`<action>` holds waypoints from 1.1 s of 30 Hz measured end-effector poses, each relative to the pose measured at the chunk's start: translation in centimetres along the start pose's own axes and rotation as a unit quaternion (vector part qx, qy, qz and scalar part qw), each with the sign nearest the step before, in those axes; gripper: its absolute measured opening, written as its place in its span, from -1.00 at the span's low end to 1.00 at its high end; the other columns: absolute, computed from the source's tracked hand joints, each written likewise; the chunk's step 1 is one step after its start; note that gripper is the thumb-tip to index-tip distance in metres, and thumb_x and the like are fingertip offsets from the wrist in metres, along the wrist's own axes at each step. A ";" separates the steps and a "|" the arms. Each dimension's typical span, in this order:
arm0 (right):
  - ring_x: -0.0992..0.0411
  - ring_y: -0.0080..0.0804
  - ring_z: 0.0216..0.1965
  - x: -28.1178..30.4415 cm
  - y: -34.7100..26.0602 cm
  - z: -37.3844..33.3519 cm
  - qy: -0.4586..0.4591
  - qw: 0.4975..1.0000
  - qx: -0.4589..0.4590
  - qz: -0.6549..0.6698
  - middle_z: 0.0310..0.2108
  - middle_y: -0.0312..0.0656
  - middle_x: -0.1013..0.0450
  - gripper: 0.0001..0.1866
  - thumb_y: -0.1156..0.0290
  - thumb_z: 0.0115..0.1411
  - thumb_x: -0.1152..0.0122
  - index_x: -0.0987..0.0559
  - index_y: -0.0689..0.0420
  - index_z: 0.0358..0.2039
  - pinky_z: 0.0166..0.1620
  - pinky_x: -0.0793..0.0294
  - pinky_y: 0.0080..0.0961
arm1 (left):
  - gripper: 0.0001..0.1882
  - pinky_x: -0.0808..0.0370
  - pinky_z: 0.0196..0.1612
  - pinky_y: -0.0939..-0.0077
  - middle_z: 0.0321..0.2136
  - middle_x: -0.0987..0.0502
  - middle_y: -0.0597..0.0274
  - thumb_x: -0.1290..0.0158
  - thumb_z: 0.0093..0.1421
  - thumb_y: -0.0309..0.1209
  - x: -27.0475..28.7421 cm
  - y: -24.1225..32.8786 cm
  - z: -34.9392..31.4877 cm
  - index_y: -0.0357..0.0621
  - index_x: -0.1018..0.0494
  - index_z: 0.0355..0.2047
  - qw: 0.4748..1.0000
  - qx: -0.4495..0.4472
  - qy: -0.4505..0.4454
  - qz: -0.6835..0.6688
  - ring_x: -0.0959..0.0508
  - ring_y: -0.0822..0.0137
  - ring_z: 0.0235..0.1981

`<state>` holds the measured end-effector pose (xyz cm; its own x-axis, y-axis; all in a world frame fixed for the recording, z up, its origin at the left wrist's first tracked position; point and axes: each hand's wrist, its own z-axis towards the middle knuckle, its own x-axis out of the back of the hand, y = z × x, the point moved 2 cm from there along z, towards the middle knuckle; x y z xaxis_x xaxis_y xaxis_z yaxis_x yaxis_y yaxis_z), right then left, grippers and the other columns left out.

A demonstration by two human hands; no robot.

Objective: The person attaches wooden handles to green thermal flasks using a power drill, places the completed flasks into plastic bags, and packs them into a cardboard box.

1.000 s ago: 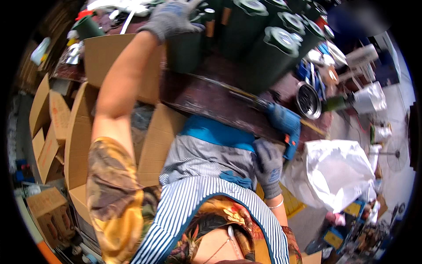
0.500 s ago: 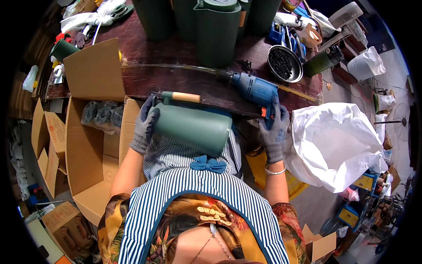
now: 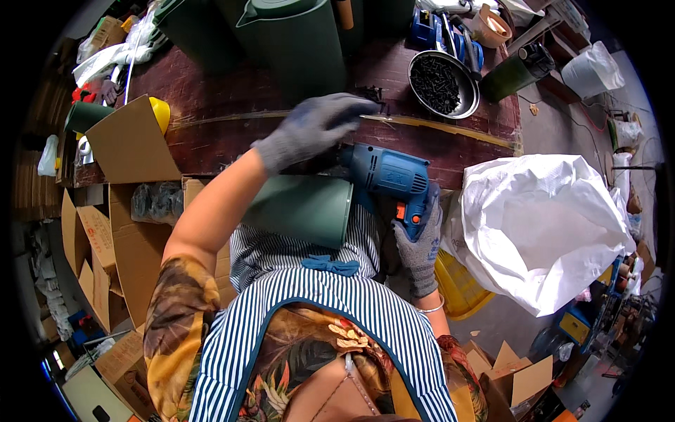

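My right hand (image 3: 418, 250), in a grey glove, grips the handle of a blue power drill (image 3: 394, 171). The drill points left over the table's near edge. My gloved left hand (image 3: 316, 130) stretches across the table edge with its fingers extended, fingertips beside a few loose black screws (image 3: 370, 92). Across my lap lies a dark green pitcher (image 3: 302, 207) on its side, its base to the right. My left forearm and hand cover its left end and handle. Black screws (image 3: 437, 84) lie in a round metal bowl (image 3: 466, 105) on the table.
Several upright green pitchers (image 3: 295, 53) stand at the table's far side. An open cardboard box (image 3: 133, 260) is at my left, with dark wrapped items (image 3: 156, 202) inside. A large white sack (image 3: 541, 225) stands at my right, near a yellow crate (image 3: 457, 288).
My left hand has let go of the pitcher and moved up and right to the loose screws. The drill has come nearer to me, lifted in my right hand. The pitcher stays on my lap.
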<state>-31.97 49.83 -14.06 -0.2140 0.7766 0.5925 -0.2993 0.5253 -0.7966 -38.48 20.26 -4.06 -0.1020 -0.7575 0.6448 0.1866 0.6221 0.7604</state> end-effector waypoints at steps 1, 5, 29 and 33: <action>-0.12 0.12 0.36 0.1 0.0 0.1 0.000 1.000 -0.001 -0.007 0.41 0.08 -0.07 0.07 0.43 0.01 -0.35 0.01 0.10 0.48 0.39 -0.08 -0.07 | -0.62 -0.46 0.19 0.35 0.10 -0.52 0.15 -0.07 0.30 -0.36 -1.6 -1.1 2.2 0.03 -0.50 0.13 0.988 -0.095 -0.012 0.124 -0.54 0.14 0.09; -0.12 0.12 0.35 0.2 0.1 0.1 -0.003 1.000 -0.002 -0.001 0.41 0.08 -0.07 0.07 0.42 0.00 -0.36 0.01 0.09 0.48 0.39 -0.09 -0.06 | -0.74 -0.44 0.22 0.24 0.05 -0.52 0.22 -0.08 0.23 -0.35 -5.7 -3.6 8.9 0.12 -0.57 -0.06 0.863 -0.244 -0.066 0.437 -0.49 0.16 0.14; -0.14 -0.19 0.37 0.2 -0.4 -0.2 -0.026 0.986 -0.069 0.147 0.39 -0.04 -0.13 0.06 0.41 -0.03 -0.49 -0.10 0.15 0.44 0.39 -0.09 -0.29 | -0.73 -0.56 -0.14 0.54 -0.31 -0.64 0.23 -0.12 0.28 -0.38 5.9 -13.2 -12.0 -0.30 -0.60 -0.10 0.934 0.292 0.032 -0.203 -0.58 0.42 -0.28; -0.12 -0.17 0.38 -0.2 -0.4 -0.5 -0.016 0.988 -0.070 0.138 0.40 -0.04 -0.11 0.08 0.35 -0.04 -0.52 -0.10 0.14 0.44 0.40 -0.08 -0.27 | -0.73 -0.55 -0.18 0.54 -0.33 -0.62 0.27 -0.16 0.26 -0.36 5.9 -12.9 -11.5 -0.29 -0.60 -0.12 0.922 0.311 0.027 -0.229 -0.56 0.44 -0.32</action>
<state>-31.38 49.65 -13.90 -0.2996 0.8867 0.3520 -0.0936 0.3399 -0.9358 -30.26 5.49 -11.00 0.0202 -0.9673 0.2529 -0.4629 0.2151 0.8599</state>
